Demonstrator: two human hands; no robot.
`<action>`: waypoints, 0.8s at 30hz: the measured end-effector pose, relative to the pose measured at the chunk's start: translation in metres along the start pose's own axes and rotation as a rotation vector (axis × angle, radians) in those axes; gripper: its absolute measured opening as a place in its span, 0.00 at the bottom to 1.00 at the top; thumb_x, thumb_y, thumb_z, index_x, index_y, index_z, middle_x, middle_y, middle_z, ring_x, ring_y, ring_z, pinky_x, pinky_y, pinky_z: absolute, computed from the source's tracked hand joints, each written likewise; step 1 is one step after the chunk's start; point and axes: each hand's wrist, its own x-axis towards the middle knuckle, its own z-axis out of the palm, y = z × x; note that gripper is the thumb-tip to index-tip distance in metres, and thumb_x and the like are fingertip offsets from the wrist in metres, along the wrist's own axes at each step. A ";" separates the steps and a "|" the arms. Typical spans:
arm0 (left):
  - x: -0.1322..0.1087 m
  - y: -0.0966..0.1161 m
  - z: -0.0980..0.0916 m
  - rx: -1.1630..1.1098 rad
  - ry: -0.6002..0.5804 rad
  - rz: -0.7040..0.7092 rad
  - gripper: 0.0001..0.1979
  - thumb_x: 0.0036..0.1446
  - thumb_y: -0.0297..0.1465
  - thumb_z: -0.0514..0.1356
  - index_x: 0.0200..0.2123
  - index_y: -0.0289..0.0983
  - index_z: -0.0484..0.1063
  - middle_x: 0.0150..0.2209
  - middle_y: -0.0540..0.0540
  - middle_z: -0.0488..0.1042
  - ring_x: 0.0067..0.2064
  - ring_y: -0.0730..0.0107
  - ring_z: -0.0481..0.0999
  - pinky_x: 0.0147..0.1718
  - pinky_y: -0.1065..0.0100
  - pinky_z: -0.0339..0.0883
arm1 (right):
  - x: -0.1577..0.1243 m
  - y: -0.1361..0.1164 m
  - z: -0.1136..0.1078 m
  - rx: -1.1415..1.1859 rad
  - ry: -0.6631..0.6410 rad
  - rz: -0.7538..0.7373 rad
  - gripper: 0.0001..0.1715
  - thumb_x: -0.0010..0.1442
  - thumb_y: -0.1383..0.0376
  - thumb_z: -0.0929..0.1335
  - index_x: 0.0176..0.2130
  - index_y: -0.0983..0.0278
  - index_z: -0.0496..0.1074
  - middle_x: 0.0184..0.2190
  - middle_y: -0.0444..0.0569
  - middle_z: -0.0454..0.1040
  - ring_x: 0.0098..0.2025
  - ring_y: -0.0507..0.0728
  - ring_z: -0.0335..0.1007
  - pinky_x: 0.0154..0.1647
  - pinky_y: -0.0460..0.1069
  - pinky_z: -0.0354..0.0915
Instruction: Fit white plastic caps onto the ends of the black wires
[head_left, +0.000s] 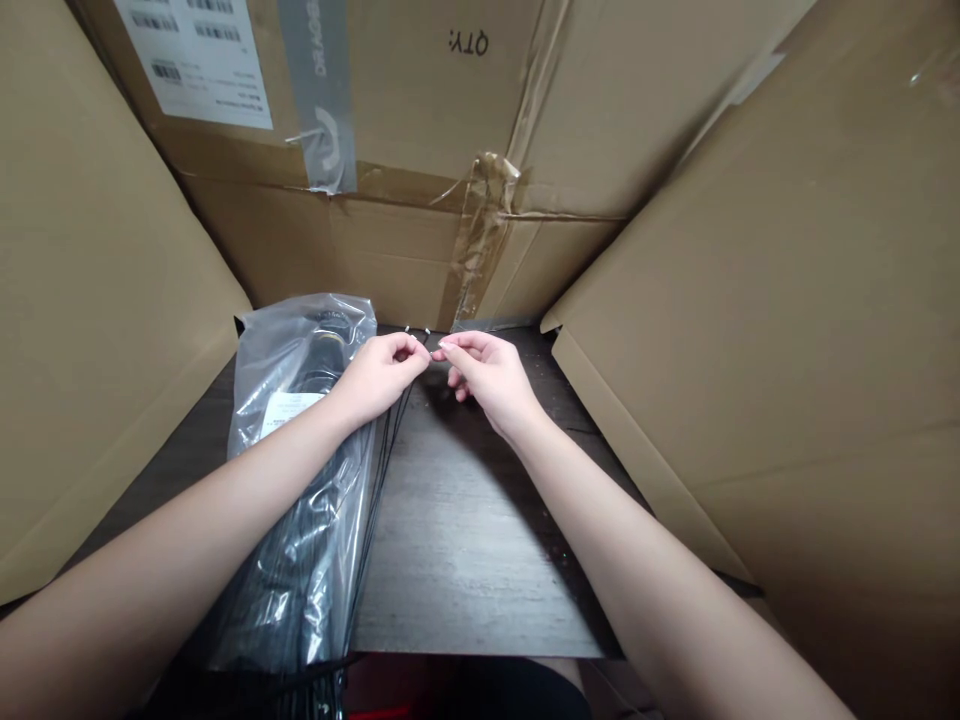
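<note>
"What is hard to make out at the hands?"

"The left hand [382,378] curls closed over the thin black wires [384,475], hiding the stretch inside its fingers. Just beside it, the right hand [484,380] has its thumb and forefinger pressed together, with the other fingers curled below. Whether that pinch holds a wire is too fine to tell."

"How many wires are there?"

"They merge into one another, so they cannot be counted, but two small metal tips [427,331] stand just above the hands. The wires run down past a clear plastic bag [341,325], which holds a black bundle [277,590] cut off by the bottom edge."

"And the room around them?"

"A dark wood-grain tabletop [465,560] spreads below the hands. Two large cardboard flaps [787,350] hem it in at the sides, and a taped cardboard box [405,250] stands close ahead."
</note>
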 end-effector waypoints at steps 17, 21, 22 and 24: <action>0.001 0.000 0.000 -0.182 0.011 0.033 0.10 0.52 0.37 0.63 0.28 0.35 0.76 0.30 0.46 0.80 0.31 0.69 0.74 0.34 0.67 0.66 | -0.006 -0.003 0.002 0.110 -0.141 0.155 0.20 0.45 0.54 0.78 0.30 0.64 0.73 0.28 0.44 0.74 0.21 0.46 0.63 0.14 0.41 0.62; 0.000 0.001 0.001 -0.169 0.032 0.030 0.10 0.52 0.37 0.64 0.28 0.35 0.74 0.29 0.47 0.78 0.30 0.70 0.73 0.31 0.69 0.65 | -0.006 -0.003 0.002 0.103 -0.153 0.160 0.20 0.46 0.54 0.78 0.29 0.64 0.72 0.26 0.43 0.73 0.20 0.46 0.62 0.14 0.42 0.61; 0.000 0.001 0.001 -0.168 0.038 0.039 0.10 0.52 0.38 0.64 0.28 0.35 0.74 0.28 0.48 0.78 0.30 0.70 0.73 0.31 0.69 0.64 | -0.006 -0.003 0.002 0.098 -0.159 0.161 0.20 0.46 0.54 0.78 0.29 0.64 0.72 0.26 0.44 0.73 0.20 0.46 0.62 0.15 0.42 0.61; 0.001 0.000 0.001 -0.168 0.035 0.058 0.11 0.52 0.38 0.64 0.29 0.35 0.74 0.28 0.48 0.78 0.30 0.70 0.73 0.31 0.69 0.64 | -0.006 -0.002 0.002 0.094 -0.166 0.161 0.19 0.47 0.55 0.78 0.30 0.65 0.72 0.26 0.44 0.73 0.20 0.46 0.62 0.15 0.42 0.61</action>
